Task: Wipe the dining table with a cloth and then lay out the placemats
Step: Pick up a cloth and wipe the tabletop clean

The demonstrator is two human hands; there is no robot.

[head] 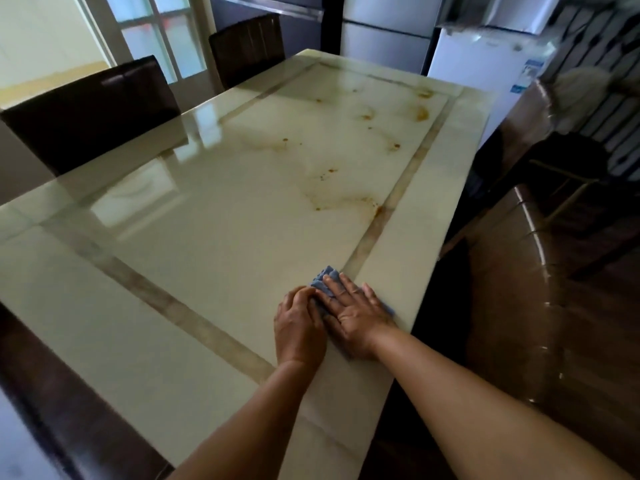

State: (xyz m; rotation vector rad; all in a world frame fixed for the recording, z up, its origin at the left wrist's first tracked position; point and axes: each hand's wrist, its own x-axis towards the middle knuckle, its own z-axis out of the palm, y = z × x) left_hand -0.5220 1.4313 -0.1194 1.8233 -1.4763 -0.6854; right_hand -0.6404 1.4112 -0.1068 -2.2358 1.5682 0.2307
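Both hands on the blue cloth point(327, 284), near the surface's point(207, 209) right edge.
I see my right hand point(353, 315) pressing flat, fingers straight; left hand point(299, 325) fingers curl onto its edge.

The glossy cream stone dining table point(214, 216) carries a grey-brown inlaid band point(398, 199) that frames its centre panel, and rust-orange veins and speckles point(346, 199) spread across the far half. The small folded cloth point(323, 282) is blue. The two high-backed chairs point(93, 112) at the table's far side are dark brown. The refrigerator point(391, 32) behind is silver-grey.
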